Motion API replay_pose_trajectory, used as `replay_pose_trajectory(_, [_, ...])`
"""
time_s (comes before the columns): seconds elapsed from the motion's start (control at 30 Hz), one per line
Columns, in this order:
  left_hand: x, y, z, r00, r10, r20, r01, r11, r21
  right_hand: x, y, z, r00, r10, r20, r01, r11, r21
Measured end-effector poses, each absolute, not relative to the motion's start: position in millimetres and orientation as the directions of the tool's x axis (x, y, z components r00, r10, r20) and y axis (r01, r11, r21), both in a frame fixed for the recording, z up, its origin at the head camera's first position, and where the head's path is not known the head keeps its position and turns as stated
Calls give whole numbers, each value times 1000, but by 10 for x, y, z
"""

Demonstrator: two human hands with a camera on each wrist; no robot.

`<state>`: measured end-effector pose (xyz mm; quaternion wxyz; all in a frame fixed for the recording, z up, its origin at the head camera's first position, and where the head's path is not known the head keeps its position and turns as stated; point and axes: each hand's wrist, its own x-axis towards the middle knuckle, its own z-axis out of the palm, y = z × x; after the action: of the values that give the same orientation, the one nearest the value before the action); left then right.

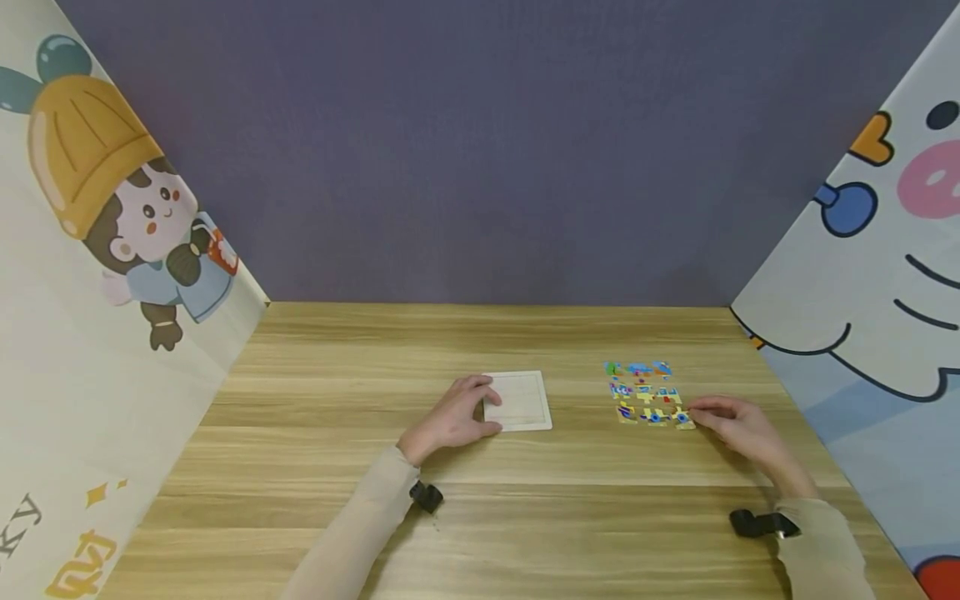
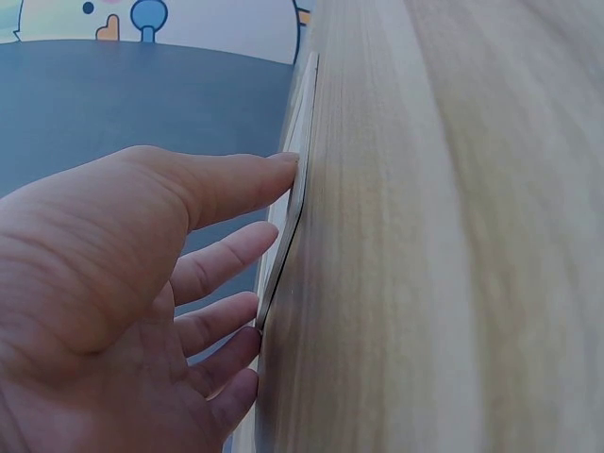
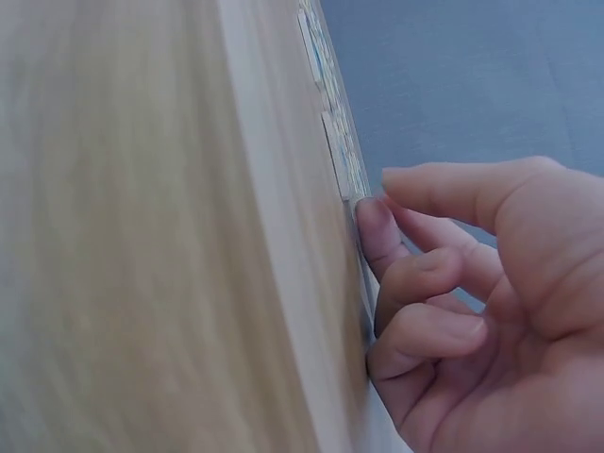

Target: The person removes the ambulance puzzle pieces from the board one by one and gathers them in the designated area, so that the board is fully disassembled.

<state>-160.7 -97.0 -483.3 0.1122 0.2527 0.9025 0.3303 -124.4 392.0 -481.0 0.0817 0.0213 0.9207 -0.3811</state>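
Note:
A flat white square puzzle board (image 1: 521, 400) with a raised rim lies on the wooden table. My left hand (image 1: 456, 412) rests at its left side, thumb by the near corner and fingertips along the left part; in the left wrist view the thumb tip touches the board's edge (image 2: 303, 142). To the right, several colourful flat jigsaw pieces (image 1: 643, 392) are laid out in three rows. My right hand (image 1: 742, 427) has its thumb and index fingertips right at the nearest-right yellow and blue piece (image 1: 682, 418). In the right wrist view the other fingers are loosely bent against the tabletop.
The wooden table (image 1: 360, 367) ends at a dark blue-grey panel (image 1: 480, 167) at the back. Side panels with cartoon prints stand at left (image 1: 82, 400) and right (image 1: 840, 275). Table surface lies between the board and the pieces.

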Motion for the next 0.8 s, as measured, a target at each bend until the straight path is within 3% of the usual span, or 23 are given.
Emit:
replay_pose_trajectory(0.53, [-1608,-965,-4832,-848,529,-29,378,643,666,-1266,3882,-4756,-981,-26,-192,111,736,-668])
replay_pose_trajectory(0.8, [-1643,-1022,-4799,-845,535,-14,391,635,666,-1384,3637,-4565,-990,-46,-131,59,717,-694])
